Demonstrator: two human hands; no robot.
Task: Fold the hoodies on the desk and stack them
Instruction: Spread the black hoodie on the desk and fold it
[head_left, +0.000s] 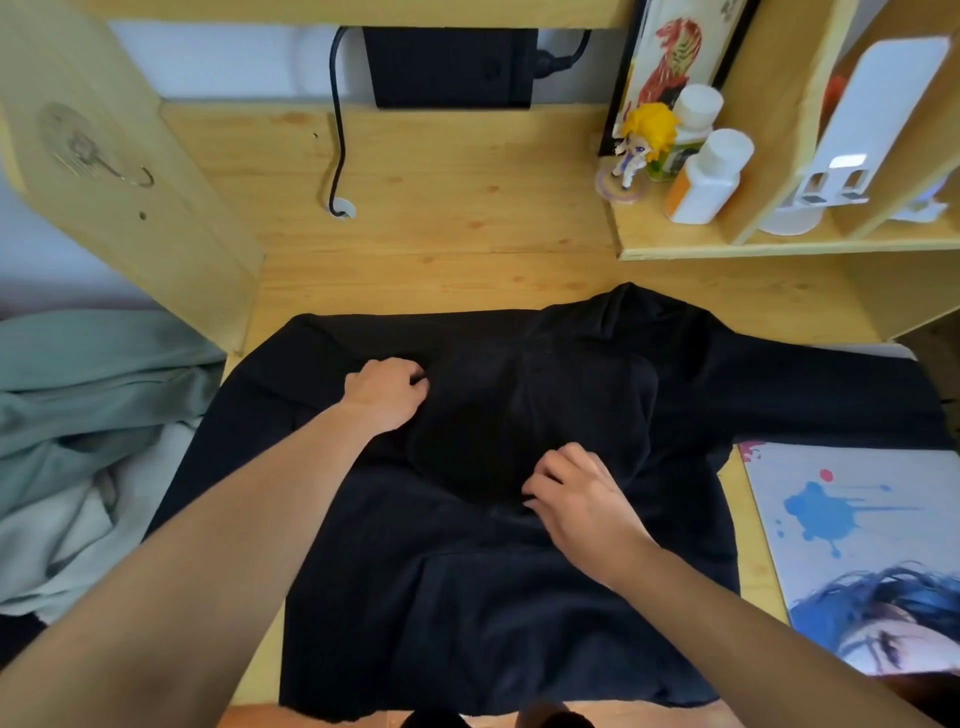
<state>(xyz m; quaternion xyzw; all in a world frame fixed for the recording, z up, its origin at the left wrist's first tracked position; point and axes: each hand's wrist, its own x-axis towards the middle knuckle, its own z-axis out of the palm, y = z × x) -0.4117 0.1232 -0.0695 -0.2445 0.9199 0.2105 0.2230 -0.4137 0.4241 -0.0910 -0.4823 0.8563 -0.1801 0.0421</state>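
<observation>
A black hoodie (467, 597) lies spread flat on the wooden desk (441, 218), its hood folded down over the chest and one sleeve stretched out to the right. My left hand (387, 392) pinches the cloth near the left shoulder, fingers curled. My right hand (576, 493) grips the fabric at the lower edge of the hood, fingers bent into it. A pile of green and pale hoodies (88, 431) sits off the desk's left side.
A black cable (337, 135) runs down from a black box (449, 67) at the back. On the right shelf (779, 247) stand a small figurine (636, 150) and white bottles (709, 176). A printed picture board (857, 545) lies at the desk's right.
</observation>
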